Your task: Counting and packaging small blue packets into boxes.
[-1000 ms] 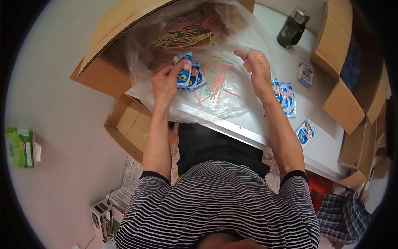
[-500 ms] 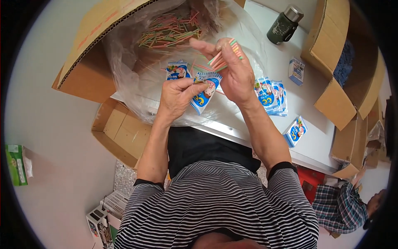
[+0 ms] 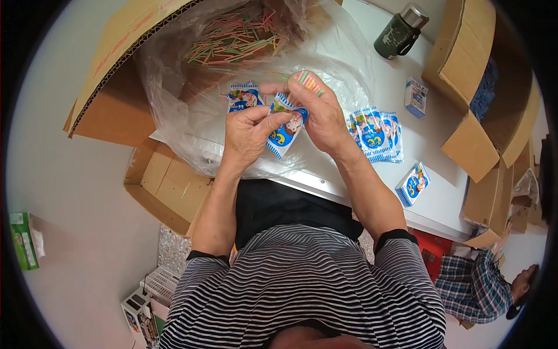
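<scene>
My left hand [image 3: 250,131] pinches a small blue-and-white printed packet [image 3: 286,132] between thumb and fingers, its top edge upward. Close against the packet's upper right side, my right hand [image 3: 319,113] is closed around a bunch of thin pastel sticks [image 3: 310,82] in pink, green and yellow. Whether the stick ends are inside the packet cannot be made out. Just beyond my left hand another blue-and-white packet [image 3: 244,96] lies on clear plastic. Farther off, a loose heap of the same sticks [image 3: 235,41] lies in the plastic-lined cardboard box [image 3: 113,107].
Several overlapping packets [image 3: 378,136] lie right of my right hand, with a thicker one [image 3: 414,185] nearer the edge. A small box-shaped pack [image 3: 416,98] and a dark green flask [image 3: 401,32] stand on the white table [image 3: 439,154]. Open cartons [image 3: 465,64] line the right; a person [image 3: 479,288] is beyond.
My right hand has moved left and down to the packet with the sticks, and its fingers have closed in. The packet's top is now between both hands.
</scene>
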Tool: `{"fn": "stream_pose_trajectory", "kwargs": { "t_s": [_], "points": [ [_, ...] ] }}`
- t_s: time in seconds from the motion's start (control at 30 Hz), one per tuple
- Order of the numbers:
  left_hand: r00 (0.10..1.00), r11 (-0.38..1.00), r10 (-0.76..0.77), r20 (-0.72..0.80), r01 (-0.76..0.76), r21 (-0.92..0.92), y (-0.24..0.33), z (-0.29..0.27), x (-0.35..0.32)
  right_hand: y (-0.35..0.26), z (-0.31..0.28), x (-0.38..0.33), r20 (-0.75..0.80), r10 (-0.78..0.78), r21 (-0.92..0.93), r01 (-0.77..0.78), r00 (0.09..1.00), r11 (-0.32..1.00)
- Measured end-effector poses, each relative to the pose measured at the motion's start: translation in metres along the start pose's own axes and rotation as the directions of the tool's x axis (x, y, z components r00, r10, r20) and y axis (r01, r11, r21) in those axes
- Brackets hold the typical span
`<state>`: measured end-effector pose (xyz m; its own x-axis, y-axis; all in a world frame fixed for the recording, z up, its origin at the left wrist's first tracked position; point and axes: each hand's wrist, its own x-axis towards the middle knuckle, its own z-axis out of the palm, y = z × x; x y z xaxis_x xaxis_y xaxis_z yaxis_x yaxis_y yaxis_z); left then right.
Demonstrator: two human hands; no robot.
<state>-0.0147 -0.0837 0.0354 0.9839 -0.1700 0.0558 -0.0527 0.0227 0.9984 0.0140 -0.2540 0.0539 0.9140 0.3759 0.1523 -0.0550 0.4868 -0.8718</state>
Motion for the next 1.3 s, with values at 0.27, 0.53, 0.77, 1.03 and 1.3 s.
{"fn": "stream_pose_trajectory", "kwargs": {
  "t_s": [0.27,0.53,0.77,1.03,1.3],
  "points": [
    [0.997,0.987,-0.047,-0.060,0.037,-0.154,-0.011,0.013,0.002,-0.006,-0.007,0.002,0.111,0.182,0.398,-0.212,0.977,0.892],
    [0.991,0.975,-0.055,-0.120,0.028,-0.221,-0.017,0.028,0.011,0.015,-0.020,0.011,-0.113,0.268,0.228,-0.238,0.957,0.944],
    [0.973,0.947,-0.070,-0.221,-0.005,-0.321,-0.016,0.029,0.021,0.014,-0.033,0.012,-0.131,0.360,0.607,-0.212,0.924,0.765],
    [0.990,0.987,-0.019,-0.143,-0.004,-0.161,-0.030,0.010,0.015,0.010,-0.037,0.015,-0.176,-0.203,0.116,0.225,0.963,0.967],
    [0.999,0.985,-0.028,-0.032,0.023,-0.172,-0.016,0.019,0.010,0.006,-0.029,0.009,-0.043,-0.128,0.090,0.132,0.991,0.987]
  ]
}}
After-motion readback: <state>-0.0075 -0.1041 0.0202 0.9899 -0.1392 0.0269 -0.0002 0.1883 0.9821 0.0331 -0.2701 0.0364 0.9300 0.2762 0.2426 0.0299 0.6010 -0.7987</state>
